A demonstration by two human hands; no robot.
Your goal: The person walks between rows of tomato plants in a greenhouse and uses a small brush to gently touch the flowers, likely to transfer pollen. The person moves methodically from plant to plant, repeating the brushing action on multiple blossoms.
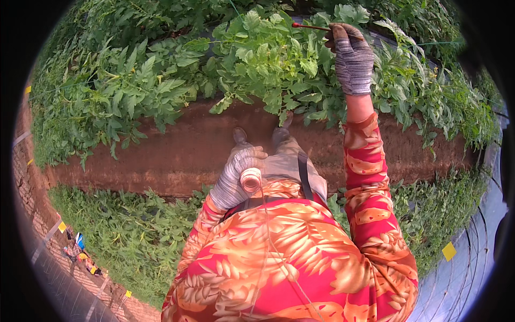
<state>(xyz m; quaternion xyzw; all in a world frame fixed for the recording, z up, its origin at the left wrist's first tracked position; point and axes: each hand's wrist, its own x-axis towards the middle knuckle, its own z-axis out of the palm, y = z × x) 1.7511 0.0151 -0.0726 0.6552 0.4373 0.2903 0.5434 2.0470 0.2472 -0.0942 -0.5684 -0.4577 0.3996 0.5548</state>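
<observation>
My gloved right hand (354, 56) is raised above the tomato plants (265, 56) at the top right. It pinches a thin dark stick with a red tip (297, 25), which points left over the leaves. In front of my waist, my gloved left hand (233, 177) grips a small pale, pink-stained bottle (251, 180), its round mouth facing up. What the bottle contains is hard to make out. A thin cord (268, 229) runs from near the bottle over my patterned shirt.
A bare soil path (161, 153) runs under my boots (240, 135) between two plant rows. Green support strings (60, 89) cross the far row. Yellow cards (449, 251) hang at the sides. Several people (80, 251) are small at lower left. Plastic sheeting (450, 290) borders the right.
</observation>
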